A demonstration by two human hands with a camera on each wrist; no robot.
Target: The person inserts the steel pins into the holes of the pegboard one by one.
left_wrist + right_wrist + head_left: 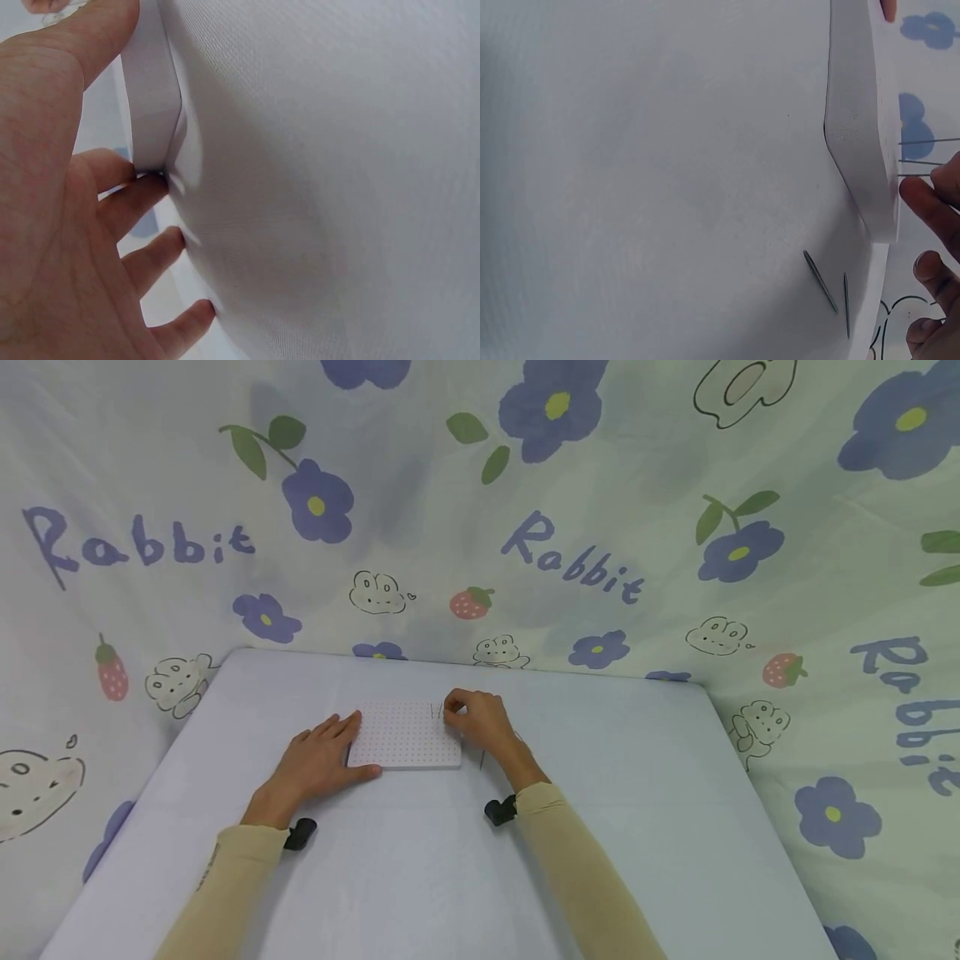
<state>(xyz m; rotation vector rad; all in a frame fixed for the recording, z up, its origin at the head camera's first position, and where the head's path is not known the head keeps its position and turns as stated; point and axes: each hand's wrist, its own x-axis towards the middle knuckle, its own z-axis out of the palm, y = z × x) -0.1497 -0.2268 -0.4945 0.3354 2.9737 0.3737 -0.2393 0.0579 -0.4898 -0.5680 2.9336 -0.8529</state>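
Observation:
A white board [405, 737] covered in a grid of small dots lies flat on the table. My left hand [321, 758] is spread around its near left corner, thumb [94, 37] along the front side and fingertips against the left side. Thin dark needles [432, 711] stand upright near the board's far right part; the right wrist view shows three in a row. At the needle [916, 175] closest to the right edge, my right hand [480, 720] pinches with thumb and forefinger, its other fingers loosely curled. The needle's top is hidden by the fingers.
Two loose needles [821, 281] lie on the white tabletop [630, 777] to the right of the board, beneath my right wrist. A patterned cloth [420, 527] hangs behind the table's far edge. Black wrist cameras [501, 811] sit under both forearms.

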